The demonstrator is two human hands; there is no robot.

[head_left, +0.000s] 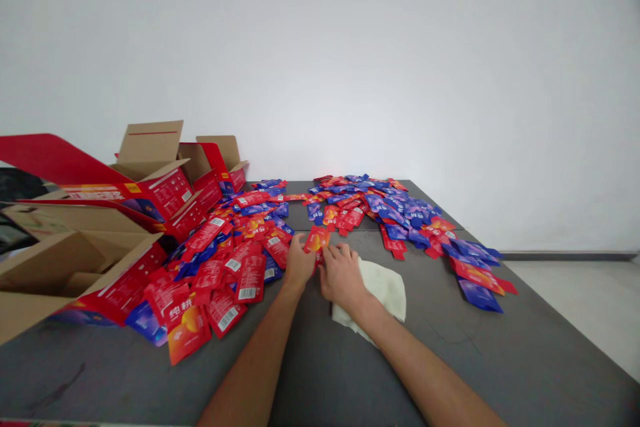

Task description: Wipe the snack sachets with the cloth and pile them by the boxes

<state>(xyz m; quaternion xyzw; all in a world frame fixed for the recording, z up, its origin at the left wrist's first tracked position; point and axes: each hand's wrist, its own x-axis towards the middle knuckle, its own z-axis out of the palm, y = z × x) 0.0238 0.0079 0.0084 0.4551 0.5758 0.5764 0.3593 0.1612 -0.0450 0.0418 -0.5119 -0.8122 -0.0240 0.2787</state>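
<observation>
Between my two hands is a red sachet (317,240) with an orange fruit print, standing tilted over the table. My left hand (300,261) grips its left side, thumb and fingers closed on the edge. My right hand (342,271) is closed at its lower right side, fingers bent against it; the fingertips are partly hidden. Under my right hand and wrist lies a folded pale cloth (385,287). Just left of my left hand spreads a pile of red and blue sachets (251,277), several showing barcodes.
Open red cardboard boxes (125,280) with raised flaps line the table's left side. A second heap of red and blue sachets (400,207) stretches across the far right. The dark grey table (320,373) ends near a white wall (350,67).
</observation>
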